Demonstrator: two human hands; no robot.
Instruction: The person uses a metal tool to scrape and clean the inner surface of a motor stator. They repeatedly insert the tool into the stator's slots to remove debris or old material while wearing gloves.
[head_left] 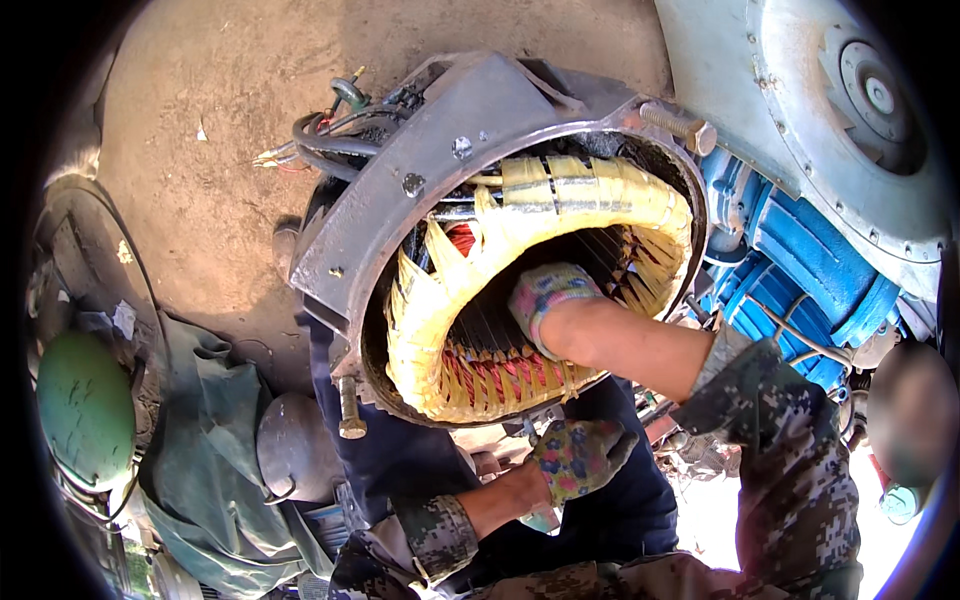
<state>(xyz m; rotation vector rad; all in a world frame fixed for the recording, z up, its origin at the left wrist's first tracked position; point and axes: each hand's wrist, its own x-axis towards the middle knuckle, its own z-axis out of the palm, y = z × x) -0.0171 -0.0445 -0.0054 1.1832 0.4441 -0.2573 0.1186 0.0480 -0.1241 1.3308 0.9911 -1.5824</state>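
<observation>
Right hand (pixel 548 300), in patterned work glove, reaches inside large grey steel motor stator housing (pixel 420 170); fingertips hidden behind yellow-taped copper winding ring (pixel 560 195); grip state indeterminate. Left hand (pixel 578 458), gloved, below housing rim; object beneath its palm mostly covered, kind unclear. Pale grey fan cover (pixel 800 120) cut off by top and right edges. Green round object (pixel 85 405) at left rim distorted, unidentifiable. Region at right edge blurred.
</observation>
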